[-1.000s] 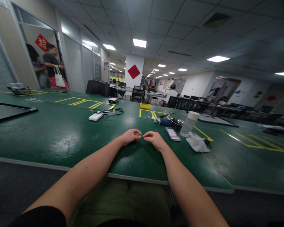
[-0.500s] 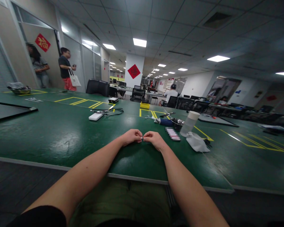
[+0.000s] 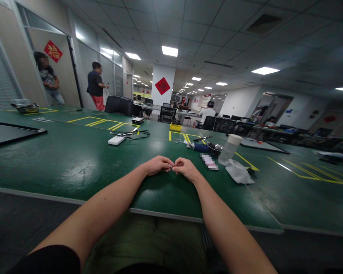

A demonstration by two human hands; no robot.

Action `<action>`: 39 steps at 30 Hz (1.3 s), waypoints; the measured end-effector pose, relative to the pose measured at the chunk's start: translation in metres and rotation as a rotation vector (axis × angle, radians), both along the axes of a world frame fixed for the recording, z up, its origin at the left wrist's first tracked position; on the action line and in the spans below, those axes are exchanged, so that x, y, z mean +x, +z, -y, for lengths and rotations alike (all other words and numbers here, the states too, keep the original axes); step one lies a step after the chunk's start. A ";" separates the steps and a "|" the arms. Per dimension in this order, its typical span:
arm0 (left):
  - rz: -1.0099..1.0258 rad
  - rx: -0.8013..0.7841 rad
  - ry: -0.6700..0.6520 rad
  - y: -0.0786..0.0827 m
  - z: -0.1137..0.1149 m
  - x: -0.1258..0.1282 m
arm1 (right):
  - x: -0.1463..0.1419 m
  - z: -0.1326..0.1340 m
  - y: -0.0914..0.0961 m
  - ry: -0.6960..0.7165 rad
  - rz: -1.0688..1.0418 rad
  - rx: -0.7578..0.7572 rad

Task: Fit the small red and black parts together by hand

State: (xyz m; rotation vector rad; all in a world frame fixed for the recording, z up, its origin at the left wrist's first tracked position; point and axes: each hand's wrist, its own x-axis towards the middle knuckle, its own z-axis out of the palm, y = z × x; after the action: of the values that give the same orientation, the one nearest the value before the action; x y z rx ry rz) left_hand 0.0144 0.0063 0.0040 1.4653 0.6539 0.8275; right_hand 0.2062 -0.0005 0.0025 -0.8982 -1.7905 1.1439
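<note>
My left hand (image 3: 159, 165) and my right hand (image 3: 185, 169) meet fingertip to fingertip just above the green table (image 3: 165, 194). Both are closed in a pinch. Between the fingertips is a tiny object (image 3: 172, 166), mostly covered by the fingers and too small to name. To the right of my right hand lies a pink-and-white flat item (image 3: 209, 161), blurred out. Beyond that stand a clear bottle with a white lid (image 3: 230, 149) and a crumpled pale grey cloth pouch (image 3: 237, 172).
A white power bank (image 3: 116, 140) with black cables (image 3: 137, 133) lies left of centre. Behind my right hand are a dark blue rolled item (image 3: 200, 147) and a metal bowl (image 3: 215, 147). A yellow box (image 3: 175, 127) sits at the far edge. Two people stand at the far left.
My fingertips have come closer together, covering more of the tiny object. In the background, the person with the bag has walked to the right and the other person has shifted slightly.
</note>
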 end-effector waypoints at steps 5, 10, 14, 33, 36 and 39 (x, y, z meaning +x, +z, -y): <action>0.084 -0.040 -0.007 0.003 0.001 0.000 | -0.002 0.003 0.004 0.010 0.016 0.023; 0.065 -0.080 0.004 0.003 0.001 0.000 | -0.002 0.004 0.007 0.010 0.101 0.083; 0.099 -0.100 0.008 0.002 0.001 -0.001 | -0.002 0.005 0.007 0.039 0.132 0.086; -0.011 -0.051 0.028 -0.001 0.002 0.010 | 0.000 0.001 0.004 0.048 0.167 0.079; 0.023 -0.105 0.088 -0.004 -0.003 0.011 | -0.001 0.001 0.003 0.069 0.166 0.031; 0.128 -0.189 0.138 -0.003 -0.005 0.010 | 0.000 0.000 0.001 0.013 0.161 0.029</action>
State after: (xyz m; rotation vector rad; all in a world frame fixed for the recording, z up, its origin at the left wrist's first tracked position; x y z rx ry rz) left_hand 0.0240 0.0113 0.0012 1.1971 0.7219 0.9318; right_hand 0.2061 -0.0005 0.0033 -0.9862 -1.9395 1.0772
